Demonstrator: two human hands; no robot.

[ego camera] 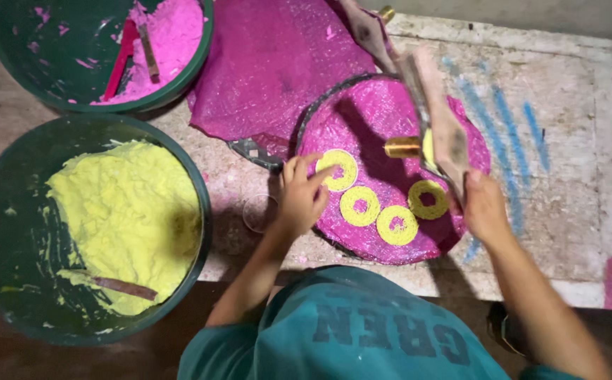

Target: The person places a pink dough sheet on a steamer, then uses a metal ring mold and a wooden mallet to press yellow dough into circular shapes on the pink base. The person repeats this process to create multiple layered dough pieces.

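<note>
Round magenta textured disc point(390, 232): four yellow coiled rings point(360, 205), pink centres. Crumpled magenta plastic sheet point(271, 63): glossy. Lower dark-green round tub point(10, 232): pale-yellow dough point(130, 218). Upper dark-green round tub point(31, 63): pink dough point(172, 35), red stick. Whitish worn tabletop point(573, 176): blue streaks, pink patch at corner. Shirt point(362, 338): teal, darker lettering.

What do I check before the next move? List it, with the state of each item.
1. Left hand steadies the top-left yellow ring; fingertips touch it: ok.
2. Right hand grips the wooden press: ok.
3. Dough left behind the brass nozzle: some yellow shows, amount cannot tell.
4. Bare room on the magenta tray; upper part is free: ok.
5. The lower rings lie apart: very close, cannot tell.
6. Yellow dough in the green tub; a large heap: ok.
</note>
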